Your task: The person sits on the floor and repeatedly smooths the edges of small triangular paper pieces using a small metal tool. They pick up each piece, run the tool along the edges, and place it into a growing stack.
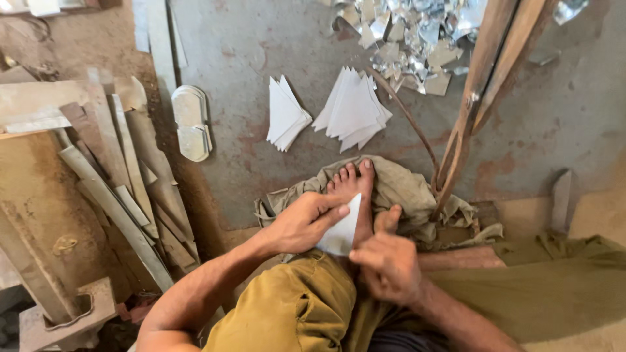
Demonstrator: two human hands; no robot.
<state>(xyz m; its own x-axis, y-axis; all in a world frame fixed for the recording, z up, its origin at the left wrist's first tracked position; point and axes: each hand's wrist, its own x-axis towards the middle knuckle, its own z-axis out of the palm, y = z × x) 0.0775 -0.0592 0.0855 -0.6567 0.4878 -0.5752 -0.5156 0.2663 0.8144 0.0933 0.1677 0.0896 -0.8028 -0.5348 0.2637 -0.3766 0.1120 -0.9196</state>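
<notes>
My left hand (303, 221) holds a white triangular sheet piece (342, 229) by its edge, thumb on top. My right hand (389, 263) is curled just below and right of it, thumb up, touching the sheet's lower corner; what it grips is hidden. Both hands rest above my bare foot (355, 189), which lies on a crumpled khaki cloth (404, 189). Two fanned stacks of similar white triangles lie on the grey floor beyond: a smaller stack (285, 114) on the left and a larger stack (353, 109) on the right.
A heap of shiny metal offcuts (411, 36) lies at the top. Long wooden handles (486, 85) slant down from the top right toward the cloth. Metal strips and bars (111, 176) pile up at the left, with rounded white plates (191, 122) beside them.
</notes>
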